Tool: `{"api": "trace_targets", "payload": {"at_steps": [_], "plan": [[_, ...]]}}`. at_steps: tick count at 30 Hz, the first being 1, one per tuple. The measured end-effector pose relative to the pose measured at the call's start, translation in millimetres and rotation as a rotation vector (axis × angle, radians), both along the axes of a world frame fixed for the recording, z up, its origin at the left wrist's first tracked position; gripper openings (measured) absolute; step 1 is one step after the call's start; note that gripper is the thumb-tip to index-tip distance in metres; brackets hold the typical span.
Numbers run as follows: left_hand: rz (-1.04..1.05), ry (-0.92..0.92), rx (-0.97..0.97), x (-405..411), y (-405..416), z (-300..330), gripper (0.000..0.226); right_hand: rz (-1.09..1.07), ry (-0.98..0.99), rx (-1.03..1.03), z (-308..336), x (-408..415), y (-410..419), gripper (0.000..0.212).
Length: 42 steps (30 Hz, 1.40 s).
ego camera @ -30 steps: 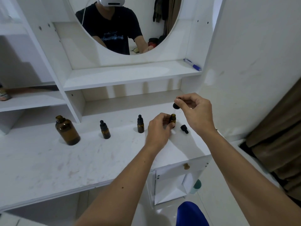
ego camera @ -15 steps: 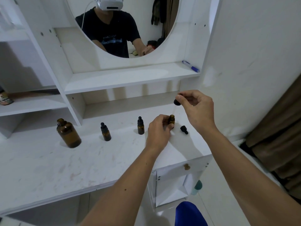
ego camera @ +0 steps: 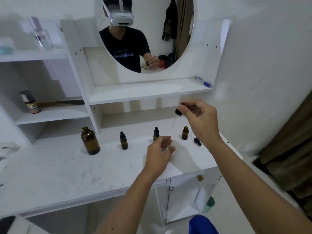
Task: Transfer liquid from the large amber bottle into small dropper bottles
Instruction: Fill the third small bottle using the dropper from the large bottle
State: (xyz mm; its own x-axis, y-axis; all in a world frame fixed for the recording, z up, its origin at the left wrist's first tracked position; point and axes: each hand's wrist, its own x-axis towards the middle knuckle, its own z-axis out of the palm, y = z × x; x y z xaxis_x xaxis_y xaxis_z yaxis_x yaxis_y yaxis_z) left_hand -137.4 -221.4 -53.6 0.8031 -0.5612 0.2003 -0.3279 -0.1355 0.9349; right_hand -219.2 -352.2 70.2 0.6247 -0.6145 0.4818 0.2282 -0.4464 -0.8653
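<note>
On the white desk [ego camera: 50, 174] stands the uncapped amber bottle [ego camera: 90, 141], left of two capped droppers [ego camera: 124, 141] [ego camera: 156, 133] and an open one [ego camera: 185, 133]. Above that, the right hand [ego camera: 200, 119] pinches a pipette cap [ego camera: 178, 112]. The left hand [ego camera: 159, 152] hovers, fingers loose, holding nothing. Another cap [ego camera: 197, 141] lies just beside the open dropper.

Your forearms are bare; the mirror shows your black printed T-shirt [ego camera: 125, 48] and white headset [ego camera: 121, 18].

Large bottle [ego camera: 90, 141] leftmost on desk [ego camera: 50, 169]; uncapped bottle [ego camera: 185, 133] rightmost.
</note>
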Motion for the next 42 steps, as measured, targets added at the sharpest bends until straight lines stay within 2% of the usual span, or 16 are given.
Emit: {"api": "trace_targets", "payload": {"at_steps": [6, 12, 17, 21, 27, 36, 42], "plan": [[0.078, 0.073, -0.037, 17.2, 78.0, 2.2, 0.035, 0.132, -0.019, 0.052, -1.7, 30.7, 58.1, 0.009], [0.264, 0.084, -0.025, 40.9, 163.0, 4.4, 0.032, 0.265, -0.036, 0.091, -1.5, 70.7, 115.1, 0.011], [0.477, 0.022, 0.002, 56.3, 210.9, 3.9, 0.03, 0.333, -0.07, 0.085, 7.4, 106.4, 153.6, 0.012], [0.57, 0.067, -0.039, 65.5, 215.6, 7.1, 0.054, 0.373, -0.089, 0.072, 17.4, 127.5, 174.7, 0.013], [0.598, 0.088, -0.024, 86.5, 212.5, 8.7, 0.073, 0.392, -0.11, 0.037, 24.2, 153.1, 190.3, 0.014], [0.577, 0.074, -0.051, 102.4, 203.2, 8.4, 0.056, 0.412, -0.07, -0.031, 9.7, 170.3, 195.7, 0.011], [0.6, 0.047, -0.075, 106.0, 202.3, 3.9, 0.051, 0.422, 0.027, -0.075, -7.7, 177.4, 194.6, 0.009]]}}
